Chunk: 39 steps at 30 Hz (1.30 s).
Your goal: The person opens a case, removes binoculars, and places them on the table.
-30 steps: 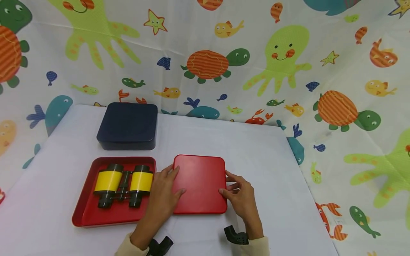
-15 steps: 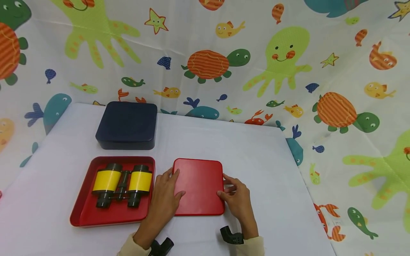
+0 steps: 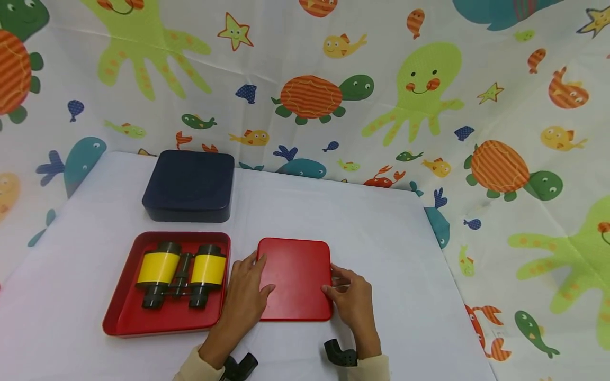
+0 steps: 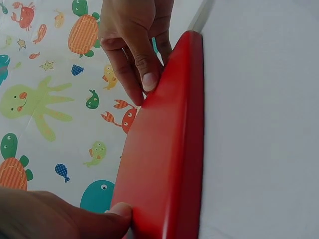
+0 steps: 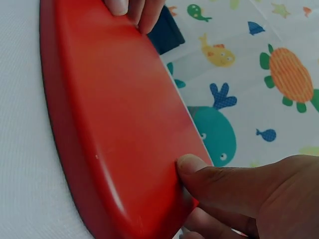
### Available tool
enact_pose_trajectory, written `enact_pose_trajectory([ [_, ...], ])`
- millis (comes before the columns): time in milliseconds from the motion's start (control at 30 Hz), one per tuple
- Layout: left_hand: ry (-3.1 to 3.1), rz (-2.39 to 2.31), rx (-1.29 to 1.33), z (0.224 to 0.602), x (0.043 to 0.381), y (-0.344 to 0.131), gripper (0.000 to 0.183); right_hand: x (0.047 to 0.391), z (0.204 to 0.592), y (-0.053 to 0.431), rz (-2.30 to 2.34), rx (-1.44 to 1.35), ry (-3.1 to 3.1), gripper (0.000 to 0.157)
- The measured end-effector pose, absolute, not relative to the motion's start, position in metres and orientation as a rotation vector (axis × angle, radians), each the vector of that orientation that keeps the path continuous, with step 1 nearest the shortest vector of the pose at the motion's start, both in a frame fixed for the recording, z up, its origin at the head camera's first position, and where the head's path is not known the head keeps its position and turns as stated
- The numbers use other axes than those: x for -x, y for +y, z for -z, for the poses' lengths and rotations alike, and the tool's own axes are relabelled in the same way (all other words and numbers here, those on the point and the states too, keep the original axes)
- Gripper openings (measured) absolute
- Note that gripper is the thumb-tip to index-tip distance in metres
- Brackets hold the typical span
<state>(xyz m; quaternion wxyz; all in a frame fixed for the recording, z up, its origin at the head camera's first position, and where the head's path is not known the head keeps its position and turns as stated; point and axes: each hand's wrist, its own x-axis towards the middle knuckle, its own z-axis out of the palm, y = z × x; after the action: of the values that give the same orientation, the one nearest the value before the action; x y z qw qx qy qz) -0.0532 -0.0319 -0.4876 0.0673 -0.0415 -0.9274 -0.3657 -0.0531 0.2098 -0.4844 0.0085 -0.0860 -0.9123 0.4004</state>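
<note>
A flat red box (image 3: 295, 280) with rounded corners lies on the white-covered table between the two hands, its smooth face up. My left hand (image 3: 245, 293) grips its left side, fingers along the far left edge and thumb (image 4: 119, 210) over the near part. On the right side my right hand (image 3: 352, 296) pinches the edge, with the thumb (image 5: 192, 164) on top and the other fingers curled lower down, partly hidden. Left of the box, a red tray (image 3: 124, 317) holds yellow and black toy binoculars (image 3: 159, 267); my left forearm overlaps the tray's near right corner.
A dark navy box (image 3: 190, 185) stands behind the tray at the back left of the table (image 3: 419, 296). A white curtain (image 3: 295, 47) printed with sea animals hangs behind the table and down its right side.
The red box's far edge has come slightly nearer, and its right edge has shifted a little left with my right hand. Both hands keep their hold. The view shifts slightly.
</note>
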Motion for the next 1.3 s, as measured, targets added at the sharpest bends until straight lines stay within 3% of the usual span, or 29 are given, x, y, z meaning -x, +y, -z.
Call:
enact_pose_trajectory([
  [467, -2.816, 1.113, 0.149, 0.482, 0.047, -0.034, 0.082, 0.048, 0.478, 0.196, -1.064, 0.252, -2.833, 0.058],
  [767, -2.732, 1.237, 0.24, 0.43, 0.043, -0.046, 0.074, 0.052, 0.45, 0.181, -0.997, 0.045, -2.685, 0.06],
  [1000, -2.781, 1.198, 0.252, 0.403, 0.043, -0.074, 0.074, 0.061, 0.432, 0.167, -1.088, -0.169, -2.609, 0.059],
  [1300, -2.838, 1.098, 0.263, 0.4, 0.047, -0.139, 0.078, 0.075, 0.42, 0.13, -1.121, -0.419, -2.605, 0.063],
])
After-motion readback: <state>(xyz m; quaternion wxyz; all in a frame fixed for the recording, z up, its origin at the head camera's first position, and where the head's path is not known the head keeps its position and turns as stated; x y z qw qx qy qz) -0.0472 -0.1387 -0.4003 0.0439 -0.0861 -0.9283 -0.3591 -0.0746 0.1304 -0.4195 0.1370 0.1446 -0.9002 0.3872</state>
